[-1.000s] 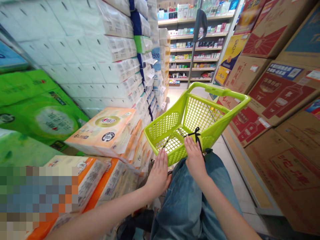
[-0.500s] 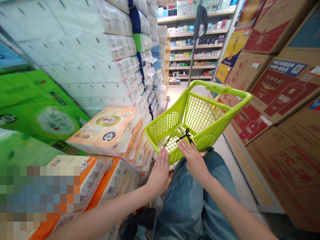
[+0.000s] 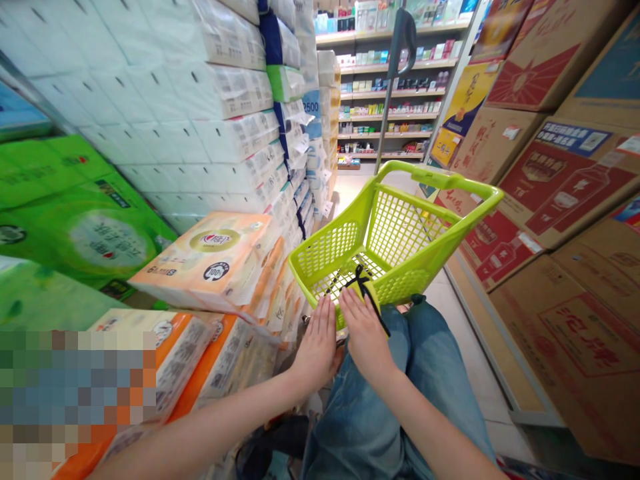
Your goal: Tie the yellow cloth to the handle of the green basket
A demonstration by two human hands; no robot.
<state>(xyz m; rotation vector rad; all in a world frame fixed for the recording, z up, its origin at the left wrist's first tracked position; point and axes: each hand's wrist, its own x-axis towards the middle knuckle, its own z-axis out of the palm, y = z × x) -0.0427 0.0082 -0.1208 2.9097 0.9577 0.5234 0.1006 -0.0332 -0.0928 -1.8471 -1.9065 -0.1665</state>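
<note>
A lime-green plastic shopping basket point(image 3: 400, 230) stands on the floor in front of my knees, which are in blue jeans point(image 3: 395, 400). My left hand point(image 3: 316, 343) lies flat with straight fingers against the basket's near wall. My right hand point(image 3: 364, 333) rests beside it on the near rim, fingers extended over a small yellow-green item with a black ribbon bow point(image 3: 363, 283). Whether the right fingers grip that item I cannot tell.
Stacked tissue packs, orange point(image 3: 215, 257), green point(image 3: 85, 220) and white point(image 3: 200, 107), fill the left side. Red and brown cartons point(image 3: 565, 180) line the right. A narrow tiled aisle point(image 3: 465, 333) runs ahead to product shelves point(image 3: 385, 87). A metal pole point(image 3: 387, 100) rises behind the basket.
My right hand has slid left along the basket's near rim, with the ribbon item moving left too, until it sits beside my left hand. The left hand has stayed put.
</note>
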